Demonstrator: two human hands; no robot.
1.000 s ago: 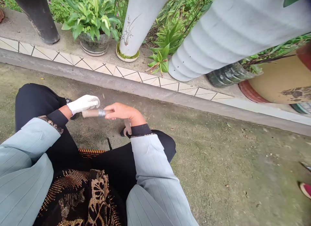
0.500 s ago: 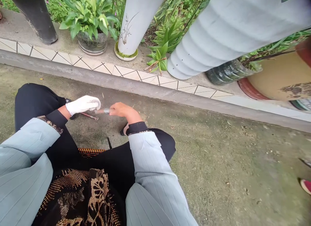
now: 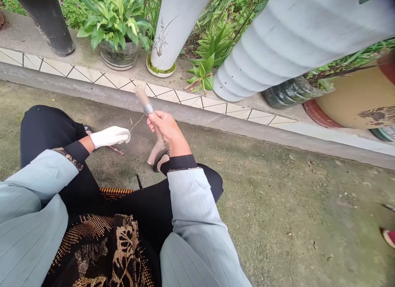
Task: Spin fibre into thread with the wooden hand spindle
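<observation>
My right hand [image 3: 166,128] is wrapped round the middle of a crooked wooden stick [image 3: 156,150]. Its upper end points away from me, a little blurred, and its bent lower end hangs near my right shoe. Silvery wire [image 3: 148,108] is coiled round the stick just above my fingers. From that coil a thin loose length runs down to my left hand [image 3: 111,136], which wears a white glove and pinches the wire's end. Below the glove a thin reddish rod with a ringed tip [image 3: 117,150] lies close to the ground, partly hidden.
A low tiled ledge [image 3: 173,98] crosses ahead, bearing a leafy potted plant [image 3: 119,54], a dark pot [image 3: 51,27], a white vase [image 3: 171,36] and a large ribbed white pot [image 3: 247,68]. Another person's red shoe [image 3: 389,237] shows at the right edge.
The stick has swung from lying sideways towards my left hand to pointing up and away. A stretch of wire now spans between both hands, which are farther apart.
</observation>
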